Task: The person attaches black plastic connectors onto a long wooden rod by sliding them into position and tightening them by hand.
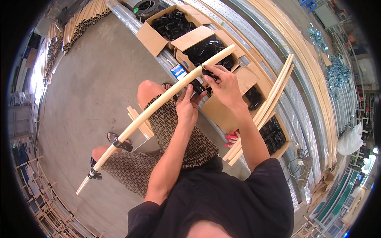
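hands hold pole; boxes of clips

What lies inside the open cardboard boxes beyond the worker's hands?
The cardboard boxes hold heaps of small black plastic clips. The wooden pole and right hand cover part of one box; deeper layers are hidden.

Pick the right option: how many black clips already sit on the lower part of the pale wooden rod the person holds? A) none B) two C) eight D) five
B: on the rod, two black clips show near its lower end.
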`<control>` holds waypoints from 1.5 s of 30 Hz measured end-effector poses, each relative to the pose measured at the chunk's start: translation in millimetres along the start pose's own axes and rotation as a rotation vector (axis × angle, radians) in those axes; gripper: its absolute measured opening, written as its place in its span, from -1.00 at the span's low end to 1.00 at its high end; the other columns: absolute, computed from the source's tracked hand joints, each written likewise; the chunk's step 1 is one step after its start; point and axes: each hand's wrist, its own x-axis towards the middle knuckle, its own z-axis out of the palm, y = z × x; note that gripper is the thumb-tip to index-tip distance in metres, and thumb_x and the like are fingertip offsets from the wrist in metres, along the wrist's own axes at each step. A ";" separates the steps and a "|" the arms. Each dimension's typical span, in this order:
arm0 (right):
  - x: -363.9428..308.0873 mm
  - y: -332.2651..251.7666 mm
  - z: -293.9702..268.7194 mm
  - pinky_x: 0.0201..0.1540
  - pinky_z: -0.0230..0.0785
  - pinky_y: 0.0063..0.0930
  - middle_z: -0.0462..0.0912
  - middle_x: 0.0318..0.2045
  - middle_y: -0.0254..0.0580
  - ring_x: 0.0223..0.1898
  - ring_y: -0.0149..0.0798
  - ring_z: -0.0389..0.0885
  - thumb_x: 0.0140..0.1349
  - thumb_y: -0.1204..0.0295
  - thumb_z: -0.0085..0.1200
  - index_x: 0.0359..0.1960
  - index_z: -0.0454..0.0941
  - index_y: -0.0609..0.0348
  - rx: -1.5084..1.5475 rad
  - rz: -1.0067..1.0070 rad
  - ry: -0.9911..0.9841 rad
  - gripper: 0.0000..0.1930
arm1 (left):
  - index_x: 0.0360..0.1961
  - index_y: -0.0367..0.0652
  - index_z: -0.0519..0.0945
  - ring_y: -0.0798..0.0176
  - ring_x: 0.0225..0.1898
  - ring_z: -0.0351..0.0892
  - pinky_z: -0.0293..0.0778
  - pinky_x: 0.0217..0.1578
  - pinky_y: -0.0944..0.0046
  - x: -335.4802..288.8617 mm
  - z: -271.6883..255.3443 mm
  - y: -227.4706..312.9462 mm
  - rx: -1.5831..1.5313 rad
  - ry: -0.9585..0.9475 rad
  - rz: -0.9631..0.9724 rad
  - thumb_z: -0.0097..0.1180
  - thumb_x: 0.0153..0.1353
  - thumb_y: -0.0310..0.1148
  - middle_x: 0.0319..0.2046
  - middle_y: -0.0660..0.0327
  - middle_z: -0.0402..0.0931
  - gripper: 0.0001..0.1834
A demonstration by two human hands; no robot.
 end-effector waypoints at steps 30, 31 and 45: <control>9.0 -1.4 10.1 -0.03 0.52 -0.20 0.66 -0.06 0.01 -0.11 0.08 0.67 0.23 0.49 0.20 0.02 0.62 0.28 -0.252 -0.132 -0.028 -0.69 | -0.04 -0.20 0.62 0.21 -0.15 0.70 0.74 -0.13 0.09 13.4 -2.3 14.0 0.099 -0.095 0.040 0.07 0.44 -0.38 -0.13 0.16 0.67 -0.81; 8.5 -0.7 10.3 -0.04 0.52 -0.20 0.66 -0.06 0.01 -0.11 0.08 0.67 0.23 0.49 0.20 0.01 0.62 0.28 -0.254 -0.134 -0.025 -0.69 | -0.05 -0.21 0.62 0.21 -0.15 0.70 0.73 -0.13 0.08 13.0 -2.5 13.8 0.090 -0.097 0.036 0.07 0.43 -0.39 -0.14 0.16 0.67 -0.82; 10.2 -7.2 18.9 -0.08 0.53 -0.18 0.64 -0.09 0.03 -0.13 0.12 0.66 0.22 0.52 0.18 -0.02 0.61 0.31 -0.371 -0.222 -0.024 -0.71 | 0.19 -0.25 0.48 0.15 0.03 0.58 0.44 0.13 0.07 24.8 -8.0 17.8 0.163 -0.038 -0.056 -0.08 0.40 0.21 0.03 0.04 0.58 -0.30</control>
